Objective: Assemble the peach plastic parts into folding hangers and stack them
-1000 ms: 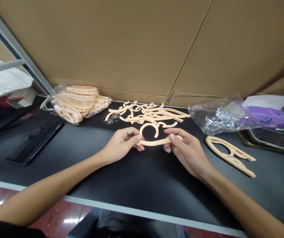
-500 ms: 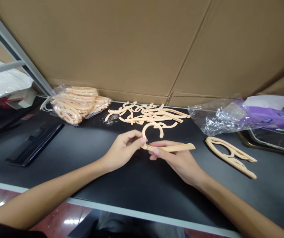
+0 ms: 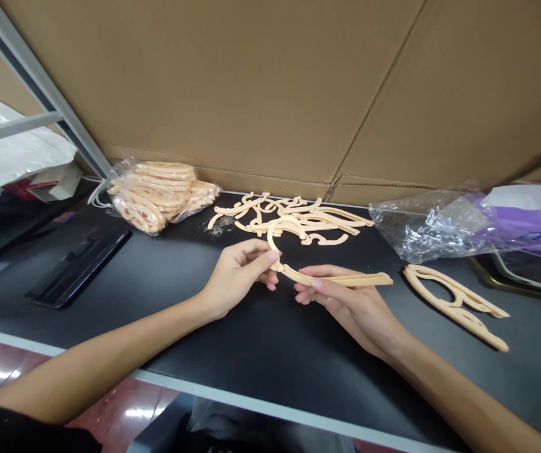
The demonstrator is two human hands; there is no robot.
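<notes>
Right in the middle of the black table (image 3: 261, 358), head cam view, both hands are up just off the surface with one peach hanger piece (image 3: 341, 279) between them. Left hand (image 3: 235, 277) has it pinched between thumb and index finger right where the curved hook meets the long arm, and the hook loops up and away from the person toward the back of the table. Right hand (image 3: 346, 302) is closed on the straight arm from below, fingers curled under it and thumb along the near side, while the far end of the arm sticks out past the hand to the right. So both hands are gripping the same piece, neither one is loose. Just behind the hook there's a loose pile of peach parts (image 3: 317, 217) spread flat on the table, and I can't tell whether the hook touches it. Further left at the back is a clear bag stuffed with more parts (image 3: 157, 195), leaning near the cardboard wall (image 3: 270, 94). Off to the right, well apart from the hands, an assembled hanger (image 3: 454, 302) lies flat. Behind that is a crinkled plastic bag (image 3: 431, 229) with a purple pack (image 3: 525, 226) inside. On the left side of the table sits a flat black tray (image 3: 82, 264).
</notes>
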